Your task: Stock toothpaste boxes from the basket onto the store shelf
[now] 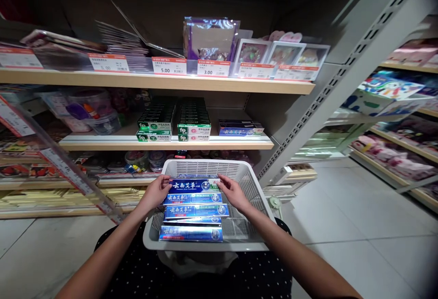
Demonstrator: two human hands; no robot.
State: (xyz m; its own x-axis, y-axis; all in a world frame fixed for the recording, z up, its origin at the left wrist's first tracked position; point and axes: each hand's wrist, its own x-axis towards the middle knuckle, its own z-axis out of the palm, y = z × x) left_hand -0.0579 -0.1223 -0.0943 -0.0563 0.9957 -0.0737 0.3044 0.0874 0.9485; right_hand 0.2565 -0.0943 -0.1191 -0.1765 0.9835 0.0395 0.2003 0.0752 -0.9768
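A grey plastic basket (255,219) rests on my lap with several blue toothpaste boxes (190,233) lying in its left part. At the basket's far side, a dark blue toothpaste box (191,186) is held by its two ends. My left hand (158,192) grips its left end, thumb and fingers closed on it. At the other end, my right hand (233,191) has its fingertips closed on the box's right edge. On the shelf ahead sit a few blue toothpaste boxes (241,128) to the right of stacked green and white toothpaste boxes (194,129).
The wooden shelf edge (167,145) runs just beyond the basket. Above it, another shelf (157,80) carries price tags and packaged goods. A slanted price rail (65,162) crosses at left. To the right stand a metal upright (328,80) and pale floor tiles (349,217).
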